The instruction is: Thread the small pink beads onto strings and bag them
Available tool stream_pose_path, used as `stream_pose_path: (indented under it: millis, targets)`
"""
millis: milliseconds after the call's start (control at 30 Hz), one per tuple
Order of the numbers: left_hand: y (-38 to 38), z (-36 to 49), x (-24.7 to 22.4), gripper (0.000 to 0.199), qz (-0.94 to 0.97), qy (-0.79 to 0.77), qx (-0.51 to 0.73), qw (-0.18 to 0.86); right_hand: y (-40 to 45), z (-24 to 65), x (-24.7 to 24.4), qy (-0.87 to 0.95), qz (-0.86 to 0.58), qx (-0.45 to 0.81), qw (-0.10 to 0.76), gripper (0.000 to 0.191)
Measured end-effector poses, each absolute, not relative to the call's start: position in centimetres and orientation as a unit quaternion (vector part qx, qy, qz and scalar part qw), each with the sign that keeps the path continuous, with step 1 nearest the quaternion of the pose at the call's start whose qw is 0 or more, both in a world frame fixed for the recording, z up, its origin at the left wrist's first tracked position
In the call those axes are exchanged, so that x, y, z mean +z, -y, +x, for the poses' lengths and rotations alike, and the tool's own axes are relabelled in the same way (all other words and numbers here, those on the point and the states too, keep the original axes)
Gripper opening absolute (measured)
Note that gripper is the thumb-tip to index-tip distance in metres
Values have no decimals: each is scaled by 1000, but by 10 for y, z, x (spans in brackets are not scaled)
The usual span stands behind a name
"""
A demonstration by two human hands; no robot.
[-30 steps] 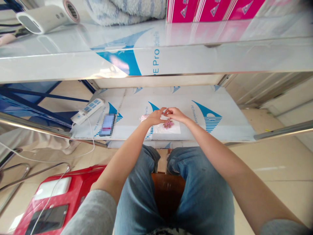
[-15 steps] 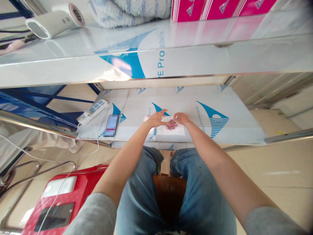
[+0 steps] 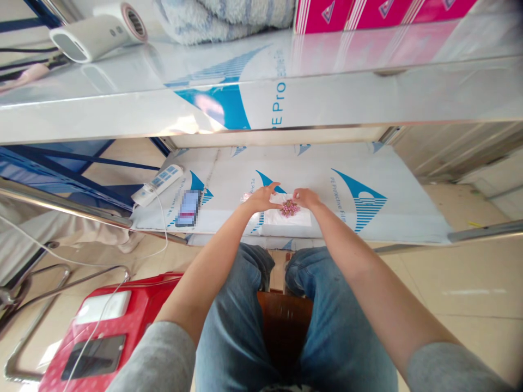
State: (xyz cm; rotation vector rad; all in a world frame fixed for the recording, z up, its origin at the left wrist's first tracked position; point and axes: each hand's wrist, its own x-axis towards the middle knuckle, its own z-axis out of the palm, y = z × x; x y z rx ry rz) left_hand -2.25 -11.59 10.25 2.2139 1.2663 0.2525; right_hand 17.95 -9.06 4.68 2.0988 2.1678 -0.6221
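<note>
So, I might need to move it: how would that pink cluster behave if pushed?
The pink cluster is probably light, being smaller than the left hand. It looks made of many tiny bits, so it may scatter if they're loose. The white sheet beneath looks smooth, so sliding seems likely.

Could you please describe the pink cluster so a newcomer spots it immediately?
Find the lower shelf with blue prints. Near its front edge, a white sheet lies by the left hand and right hand. On it sits the pink cluster, knobbly and rounded, unlike the plain white sheet.
</note>
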Motion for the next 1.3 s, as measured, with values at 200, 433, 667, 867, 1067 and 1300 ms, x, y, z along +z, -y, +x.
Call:
stream_pose_path:
  millis: [200,433,667,867,1067,1300]
  targets:
    - [113,-21,101,84,826,-474,104,287,90,182,61,-740,627,-228,-84,19]
    - [114,-16,107,85,829,-461,118,292,97,168,96,-742,532,-356,-201,19]
    - [114,-9,106,81,837,-461,115,272,104,163,98,-760,487,-380,-205,19]
    - [114,-9,107,84,835,-461,113,280,101,170,95,-765,531,-309,-194,18]
    - [113,-12,104,84,831,-468,116,279,96,182,71,-752,617,-211,-92,21]
    - [115,-17,108,84,828,-469,119,282,90,182,51,-732,655,-188,-3,24]
